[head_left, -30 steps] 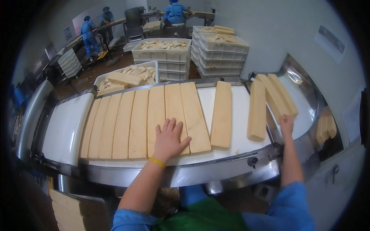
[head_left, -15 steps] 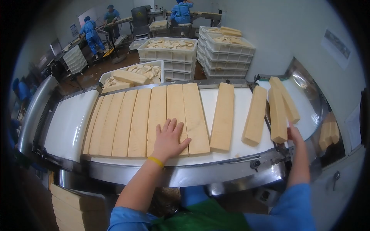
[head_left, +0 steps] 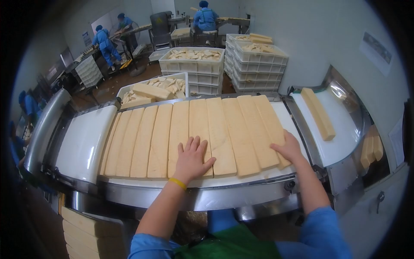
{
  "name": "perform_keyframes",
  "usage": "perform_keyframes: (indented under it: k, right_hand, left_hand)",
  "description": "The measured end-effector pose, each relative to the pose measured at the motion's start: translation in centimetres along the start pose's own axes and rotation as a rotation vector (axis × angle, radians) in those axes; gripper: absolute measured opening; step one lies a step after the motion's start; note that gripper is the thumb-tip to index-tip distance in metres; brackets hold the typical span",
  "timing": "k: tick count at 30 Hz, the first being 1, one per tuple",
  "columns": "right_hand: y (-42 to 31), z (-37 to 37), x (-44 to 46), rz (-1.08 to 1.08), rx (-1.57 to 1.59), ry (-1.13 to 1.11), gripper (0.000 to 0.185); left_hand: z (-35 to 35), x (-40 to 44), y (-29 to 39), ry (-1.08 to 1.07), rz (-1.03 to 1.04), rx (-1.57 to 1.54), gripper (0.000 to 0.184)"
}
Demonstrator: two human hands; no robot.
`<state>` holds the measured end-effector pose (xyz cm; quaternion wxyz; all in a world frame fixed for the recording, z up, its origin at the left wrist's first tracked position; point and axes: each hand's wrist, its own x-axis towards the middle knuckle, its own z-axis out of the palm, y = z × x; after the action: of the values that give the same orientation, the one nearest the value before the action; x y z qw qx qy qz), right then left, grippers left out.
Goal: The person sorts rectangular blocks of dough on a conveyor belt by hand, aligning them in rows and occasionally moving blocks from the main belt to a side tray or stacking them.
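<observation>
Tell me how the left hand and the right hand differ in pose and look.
The left hand lies palm down, fingers spread, on slabs mid-row, while the right hand is at the right side of the end slab. A yellow band circles the left hand's wrist; the right hand's has none. Both hands are bare and touch pale slabs.

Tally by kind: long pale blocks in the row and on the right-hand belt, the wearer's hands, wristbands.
Row blocks: 11
Right-belt block: 1
Left hand, right hand: 2
Yellow wristband: 1
Total: 15
</observation>
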<state>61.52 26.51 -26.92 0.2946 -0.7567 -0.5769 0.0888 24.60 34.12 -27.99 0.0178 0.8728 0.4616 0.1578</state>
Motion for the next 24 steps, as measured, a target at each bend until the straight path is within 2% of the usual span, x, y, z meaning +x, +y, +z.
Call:
perform_keyframes:
  k: [3, 6, 8, 10, 12, 15, 19, 21, 23, 24]
  right_hand:
    - [-1.4, -0.3, 0.5, 0.111, 0.071, -0.136, 0.077]
    - [1.3, 0.3, -0.7, -0.084, -0.008, -0.109, 0.087]
    - [1.2, -0.9, -2.7, -0.23, -0.132, -0.189, 0.094]
    - [-0.5, -1.9, -4.3, -0.326, -0.21, -0.232, 0.103]
    - [-1.3, -1.0, -3.7, -0.337, -0.241, -0.222, 0.103]
    - [-2.0, -0.6, -3.7, -0.327, -0.242, -0.196, 0.1]
    - [0.3, -0.6, -2.7, -0.417, -0.153, -0.195, 0.089]
    - [4.1, -1.2, 0.7, 0.131, 0.549, -0.33, 0.077]
    - [8.8, -3.7, 3.4, 0.04, 0.003, 0.164, 0.066]
    - [10.1, -4.9, 3.6, 0.138, -0.315, 0.355, 0.063]
  left_hand:
    - [0.0, -0.3, -0.4, 0.015, -0.006, 0.007, 0.068]
    - [0.1, -0.4, -0.6, 0.025, 0.013, 0.008, 0.067]
    - [-0.3, -0.2, -0.5, 0.0, 0.03, 0.029, 0.068]
    - [-1.0, -0.2, 1.1, -0.026, 0.174, -0.049, 0.071]
    - [-0.9, -0.7, 3.9, -0.004, 0.334, -0.112, 0.076]
    - [0.0, 0.1, 6.7, -0.013, 0.403, -0.071, 0.075]
    - [0.1, 0.8, 6.6, -0.075, 0.319, -0.035, 0.074]
    - [0.1, 0.7, 6.3, -0.062, 0.336, -0.038, 0.074]
    - [0.2, 0.8, 5.9, -0.051, 0.347, -0.059, 0.074]
    - [0.1, 0.7, 5.9, -0.049, 0.346, -0.068, 0.073]
